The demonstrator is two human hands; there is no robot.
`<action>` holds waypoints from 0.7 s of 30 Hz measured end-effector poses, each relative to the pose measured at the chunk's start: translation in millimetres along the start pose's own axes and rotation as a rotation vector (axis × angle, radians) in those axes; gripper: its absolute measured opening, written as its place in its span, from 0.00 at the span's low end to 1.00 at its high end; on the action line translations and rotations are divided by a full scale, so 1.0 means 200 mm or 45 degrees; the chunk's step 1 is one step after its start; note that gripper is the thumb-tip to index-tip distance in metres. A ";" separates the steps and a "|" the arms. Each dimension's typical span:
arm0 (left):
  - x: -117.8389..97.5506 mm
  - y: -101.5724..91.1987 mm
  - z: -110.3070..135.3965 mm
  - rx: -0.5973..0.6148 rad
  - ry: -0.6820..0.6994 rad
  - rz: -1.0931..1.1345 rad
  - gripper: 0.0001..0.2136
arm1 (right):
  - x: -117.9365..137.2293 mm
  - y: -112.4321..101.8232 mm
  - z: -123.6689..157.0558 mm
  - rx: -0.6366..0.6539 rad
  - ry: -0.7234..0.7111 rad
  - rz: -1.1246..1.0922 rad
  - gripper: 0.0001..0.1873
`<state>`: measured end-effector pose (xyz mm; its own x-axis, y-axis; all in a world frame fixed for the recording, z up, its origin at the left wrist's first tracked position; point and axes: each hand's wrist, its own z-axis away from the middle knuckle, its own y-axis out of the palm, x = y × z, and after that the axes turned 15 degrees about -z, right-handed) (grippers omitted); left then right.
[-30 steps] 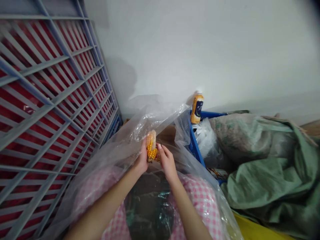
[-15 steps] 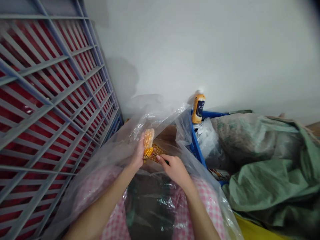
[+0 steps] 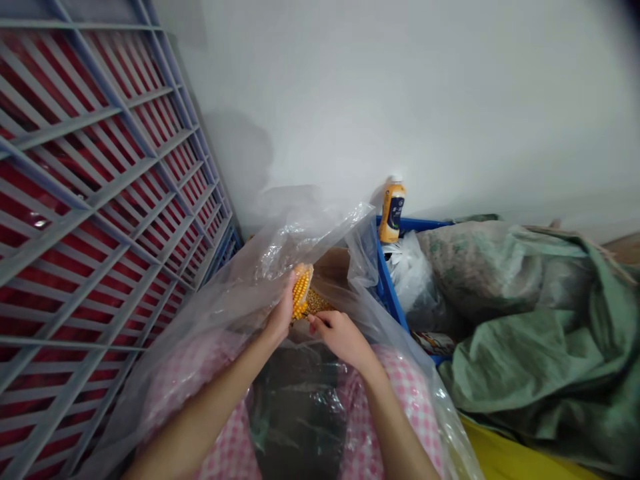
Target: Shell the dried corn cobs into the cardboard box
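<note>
Head view, looking forward and down into a room corner. The left hand [image 3: 279, 317] was closed around a dried yellow corn cob [image 3: 305, 293], with the fingers wrapped against its side. The cob was held tilted, its tip pointing up and away from the person, just below the upper edge of the plastic. Bright yellow-orange kernels sat in rows on the visible face, and a duller brownish-yellow stretch of kernels lay toward the lower right. The right hand [image 3: 341, 338] was just beside the cob's lower edge, with the fingers bunched together and the fingertips at the kernels; whether it was clamped on the cob could not be determined. The two hands were close together, with the cob between them.

A large clear polythene bag [image 3: 320, 233] was draped around the hands and forearms. Pink-and-white gingham fabric [image 3: 405, 400] showed on both sides of a dark gap below the hands. To the left stood a grey-blue slatted metal rack [image 3: 100, 200] with red material behind its slats, its edge reaching a white painted wall [image 3: 400, 100]. An orange-yellow plastic bottle [image 3: 393, 210] with a dark label stood upright against the wall, at a blue plastic crate [image 3: 386, 287] holding a white plastic bag [image 3: 407, 273]. A bulging green woven sack [image 3: 525, 353] lay to the right, above a yellow surface [image 3: 510, 460].
</note>
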<state>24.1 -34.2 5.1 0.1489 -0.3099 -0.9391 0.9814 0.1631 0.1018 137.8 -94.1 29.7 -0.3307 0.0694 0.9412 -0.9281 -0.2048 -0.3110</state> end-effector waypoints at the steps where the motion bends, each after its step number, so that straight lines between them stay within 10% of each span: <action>1: 0.02 0.00 -0.01 -0.021 0.078 -0.040 0.13 | 0.00 0.01 0.00 -0.010 0.013 0.011 0.20; 21: 0.07 0.02 -0.03 -0.266 0.022 0.062 0.19 | -0.07 0.19 -0.04 -0.358 0.068 -0.118 0.17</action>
<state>28.9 -32.6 -9.1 0.1916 -0.2809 -0.9404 0.9262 0.3689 0.0785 104.6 -94.3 4.2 -0.2441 0.1282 0.9613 -0.9632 0.0830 -0.2556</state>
